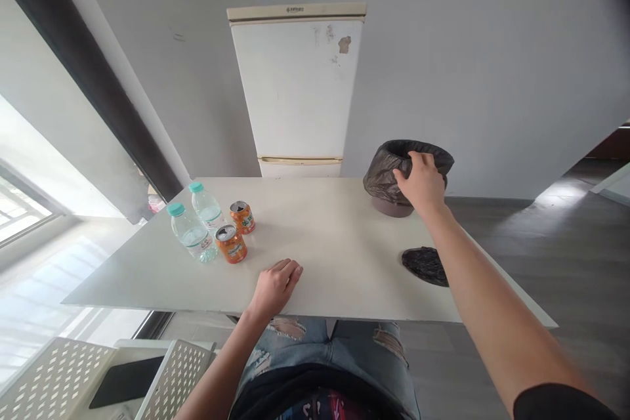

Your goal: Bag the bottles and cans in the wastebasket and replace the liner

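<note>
My right hand [424,185] is at the near rim of a small trash bin lined with a black plastic bag [386,174]. Its fingertips curl over the rim while the thumb lies against the bag outside. Below the bag's edge, the bin's brownish base [392,208] shows on the table. Nearer me, a bundled black plastic bag [424,265] lies partly behind my right forearm. My left hand [276,285] rests on the table's front part with its fingers curled in and nothing visible in them. Left of it stand two orange cans [231,245] and two clear plastic bottles [193,236] with teal caps.
The white table [325,236] has its front edge close to my body. Behind it stands a white refrigerator [298,88] against a grey wall. At the lower left is a white perforated basket [56,374] with a dark flat object [126,380] inside.
</note>
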A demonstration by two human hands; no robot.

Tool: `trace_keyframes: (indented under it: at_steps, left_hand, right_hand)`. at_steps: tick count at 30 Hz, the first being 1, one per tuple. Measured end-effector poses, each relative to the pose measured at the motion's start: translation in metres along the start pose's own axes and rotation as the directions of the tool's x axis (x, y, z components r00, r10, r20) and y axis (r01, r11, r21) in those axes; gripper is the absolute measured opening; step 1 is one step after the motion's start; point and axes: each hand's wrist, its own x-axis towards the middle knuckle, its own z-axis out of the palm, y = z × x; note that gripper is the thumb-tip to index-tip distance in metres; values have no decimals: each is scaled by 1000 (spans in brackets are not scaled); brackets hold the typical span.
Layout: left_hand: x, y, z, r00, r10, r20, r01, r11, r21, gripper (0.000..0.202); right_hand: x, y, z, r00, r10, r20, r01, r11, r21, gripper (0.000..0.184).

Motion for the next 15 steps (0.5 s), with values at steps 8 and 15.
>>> trace_keyframes:
  at_steps: [8,15]
  left_hand:
    - [-100,-75,-114,411,-470,-781,735,678,-22,42]
    - [-197,-191,-154,27,-964,-266,988,-15,153,48]
  right_hand:
    - [-4,-30,18,997,27,-67,-22,997,78,25]
    - [-72,-105,-24,978,-186,-96,206,936,287,16]
